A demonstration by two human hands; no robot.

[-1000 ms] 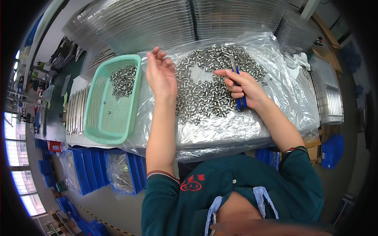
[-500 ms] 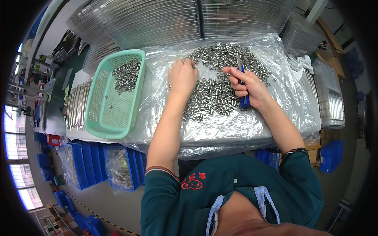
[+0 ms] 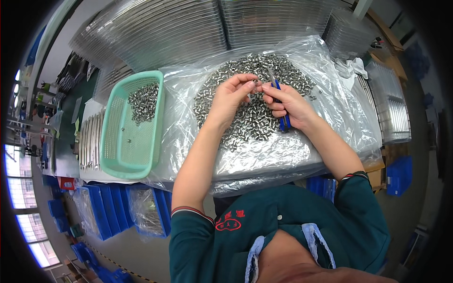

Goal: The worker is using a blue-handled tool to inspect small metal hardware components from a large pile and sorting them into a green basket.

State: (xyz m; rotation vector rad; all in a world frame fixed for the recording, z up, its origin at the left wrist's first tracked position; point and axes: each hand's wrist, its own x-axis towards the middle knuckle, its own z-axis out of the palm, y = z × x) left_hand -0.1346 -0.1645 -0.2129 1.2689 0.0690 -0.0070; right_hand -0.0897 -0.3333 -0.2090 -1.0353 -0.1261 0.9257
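Over a heap of small silvery metal ring-shaped parts (image 3: 255, 118) spread on a clear plastic sheet (image 3: 330, 113) covering the tabletop, a worker's left hand (image 3: 231, 96) pinches one tiny part between thumb and fingertips, meeting the right hand (image 3: 288, 104), which is closed around blue-handled metal tweezers (image 3: 278, 96) whose tips reach that same part. The pieces look hard, light and smooth — likely to slip from bare fingers, so a pinch across the outer rim seems the surest hold. To the left, a mint-green perforated plastic basket (image 3: 118, 141) holds a smaller pile of the parts.
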